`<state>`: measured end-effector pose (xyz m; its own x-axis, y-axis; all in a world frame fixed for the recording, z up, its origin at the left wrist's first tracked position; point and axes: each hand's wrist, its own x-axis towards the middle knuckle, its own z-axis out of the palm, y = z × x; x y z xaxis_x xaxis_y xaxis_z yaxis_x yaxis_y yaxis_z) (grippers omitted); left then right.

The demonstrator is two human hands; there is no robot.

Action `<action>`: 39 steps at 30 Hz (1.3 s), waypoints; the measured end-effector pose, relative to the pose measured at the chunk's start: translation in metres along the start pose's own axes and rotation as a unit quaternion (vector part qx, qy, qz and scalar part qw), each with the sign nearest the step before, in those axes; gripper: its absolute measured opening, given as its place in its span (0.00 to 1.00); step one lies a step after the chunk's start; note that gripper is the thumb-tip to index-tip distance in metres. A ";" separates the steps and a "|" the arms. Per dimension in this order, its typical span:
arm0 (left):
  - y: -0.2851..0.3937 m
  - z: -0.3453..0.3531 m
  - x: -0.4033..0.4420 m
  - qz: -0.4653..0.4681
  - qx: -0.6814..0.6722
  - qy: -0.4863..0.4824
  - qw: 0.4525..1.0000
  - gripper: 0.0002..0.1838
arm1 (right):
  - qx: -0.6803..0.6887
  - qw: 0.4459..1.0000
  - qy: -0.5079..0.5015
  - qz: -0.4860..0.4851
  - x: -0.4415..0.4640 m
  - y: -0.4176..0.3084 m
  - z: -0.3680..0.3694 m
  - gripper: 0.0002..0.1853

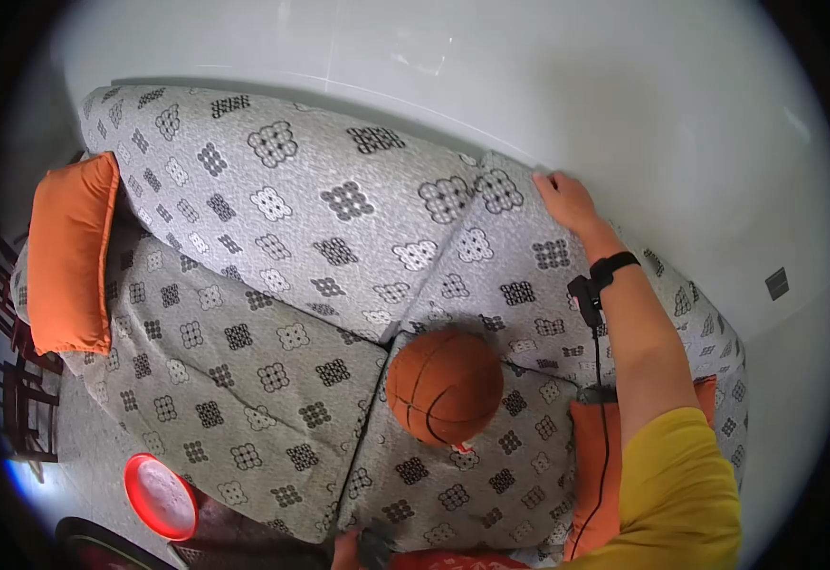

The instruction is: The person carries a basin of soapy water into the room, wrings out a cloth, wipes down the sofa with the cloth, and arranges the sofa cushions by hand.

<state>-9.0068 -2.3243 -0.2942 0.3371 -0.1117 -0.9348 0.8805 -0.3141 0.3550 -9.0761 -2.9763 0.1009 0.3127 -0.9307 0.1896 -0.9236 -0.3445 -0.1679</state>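
My right hand (567,201) is at the top edge of the sofa back, its fingers curled closed on the patterned grey sofa cover (500,247). A black band with a small device and a cable is on that wrist. Only a small part of my left hand (346,549) shows at the bottom edge, by the front of the seat. A dark grey thing (374,546) is right beside it; its kind and the fingers cannot be made out. On the right seat cushion, near the backrest, lies an orange-brown basketball (444,388).
An orange cushion (73,255) leans at the sofa's left end, and another orange cushion (597,456) lies partly behind my right arm. A red-rimmed basin (161,496) stands in front at lower left. Dark wooden chairs (27,408) are at far left. A pale wall or floor surface (529,76) lies beyond the backrest.
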 end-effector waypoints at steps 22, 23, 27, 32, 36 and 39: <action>-0.038 -0.021 0.043 0.115 0.358 0.078 0.923 0.48 | 0.043 0.995 -0.092 -0.014 -0.013 -0.007 -0.013 0.42; -0.031 -0.018 0.033 0.107 0.372 0.087 0.918 0.48 | 0.029 0.997 -0.072 -0.022 -0.016 -0.010 -0.014 0.41; -0.058 -0.033 0.061 0.164 0.286 0.114 0.937 0.31 | 0.024 0.998 -0.048 0.014 -0.023 -0.012 -0.012 0.39; -0.005 0.004 0.008 0.183 0.251 0.067 0.948 0.35 | 0.003 0.999 -0.027 0.016 -0.018 -0.011 -0.006 0.37; -0.036 -0.033 0.012 -0.007 0.242 -0.098 0.965 0.30 | -0.007 1.000 0.007 0.005 -0.008 -0.003 0.007 0.37; -0.079 -0.009 -0.029 -0.169 -0.044 -0.209 0.962 0.16 | -0.014 1.000 0.015 -0.014 0.007 0.010 0.013 0.38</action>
<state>-9.0829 -2.2875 -0.2948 -0.1200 -0.3927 -0.9118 0.9475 -0.3195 0.0129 -9.0800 -2.9883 0.0877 0.3312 -0.9169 0.2229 -0.9209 -0.3655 -0.1353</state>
